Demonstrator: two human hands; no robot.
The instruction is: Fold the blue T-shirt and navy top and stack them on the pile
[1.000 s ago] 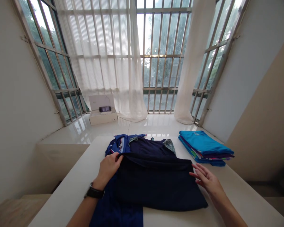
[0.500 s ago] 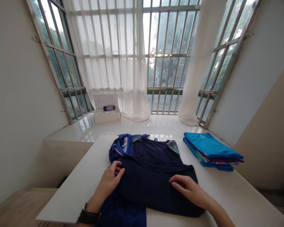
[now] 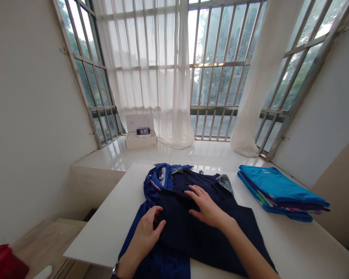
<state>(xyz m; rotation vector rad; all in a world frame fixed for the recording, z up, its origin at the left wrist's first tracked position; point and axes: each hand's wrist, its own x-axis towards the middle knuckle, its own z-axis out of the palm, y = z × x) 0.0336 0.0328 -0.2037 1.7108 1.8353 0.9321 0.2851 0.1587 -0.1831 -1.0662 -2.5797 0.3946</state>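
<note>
A dark navy shirt (image 3: 205, 236) with grey-green patterned shoulder patches lies spread on the white table, its lower part folded up. Beneath it and to its left is a blue polo shirt (image 3: 154, 186) with a red-and-white striped collar. My left hand (image 3: 148, 230) is at the navy shirt's left edge, fingers loosely bent and thumb apart, with no cloth seen gripped. My right hand (image 3: 206, 205) is over the middle of the navy shirt with its fingers stretched out; whether it presses on the cloth I cannot tell.
A stack of folded clothes (image 3: 282, 190), bright blue on top, sits on the table (image 3: 104, 228) at the right. On the window ledge behind stands an open white box (image 3: 141, 141). A red object (image 3: 6, 261) shows at the lower left, below table height.
My right hand has moved from the navy shirt's right side up and left to its middle, fingers straightening. My left hand stays near the left edge. The view has shifted left.
</note>
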